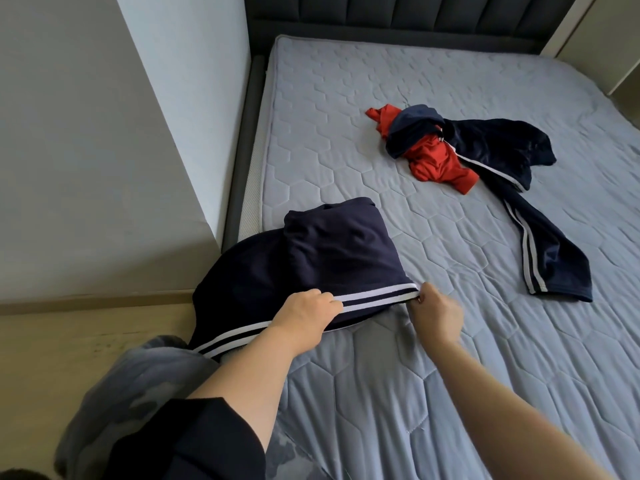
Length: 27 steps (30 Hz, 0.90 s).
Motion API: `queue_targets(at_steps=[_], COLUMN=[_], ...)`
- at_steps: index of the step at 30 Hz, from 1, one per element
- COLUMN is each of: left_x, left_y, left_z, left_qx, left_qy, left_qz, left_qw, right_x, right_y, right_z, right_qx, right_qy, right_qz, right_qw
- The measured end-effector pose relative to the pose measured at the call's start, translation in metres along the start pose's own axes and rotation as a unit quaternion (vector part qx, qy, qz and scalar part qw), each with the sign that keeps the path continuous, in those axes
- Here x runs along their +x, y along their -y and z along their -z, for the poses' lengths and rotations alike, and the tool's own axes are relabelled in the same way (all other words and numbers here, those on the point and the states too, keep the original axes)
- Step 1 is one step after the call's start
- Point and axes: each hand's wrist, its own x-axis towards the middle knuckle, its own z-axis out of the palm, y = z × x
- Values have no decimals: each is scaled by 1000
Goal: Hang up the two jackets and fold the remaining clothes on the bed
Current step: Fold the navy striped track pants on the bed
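The navy garment (311, 268) is lying at the bed's (450, 341) near left corner, partly hanging over the edge; the left hand (304, 315) is gripping its white-striped band, and the right hand (434, 311) is pinching the band's right end; farther right, a red garment (433, 161) is lying tangled with striped navy clothing (540, 216) on the mattress.

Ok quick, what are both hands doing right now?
Left hand: grips the navy garment's striped edge.
Right hand: pinches the same edge.
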Motion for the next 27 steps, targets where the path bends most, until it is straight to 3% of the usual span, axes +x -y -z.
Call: queue_targets(at_steps=[3,8,13,16,20,23,27], left_x=[-2,-7,-12,-12,-12,-13,-11], left_y=[-1,15,13,9,13,20,22], left_z=[-3,0,1,1,0,-1,-4], left_qx=[-53,-129,-92,-86,-108,-100,-90], left_qy=[48,40,85,63,56,74,100], left_qz=[3,80,77,97,116,154,197], left_qw=[997,987,989,990,986,980,971], right_x=[-12,-22,-19,-18,-19,-12,-2], right_y=[-3,-18,-15,-12,-5,-12,-22], right_z=[-19,-17,-8,-12,-17,-12,-1], right_qx=[26,55,73,56,121,114,11], right_qy=[63,54,33,24,17,51,102], right_qz=[-68,20,51,16,-35,11,82], right_qw=[995,997,996,998,992,992,991])
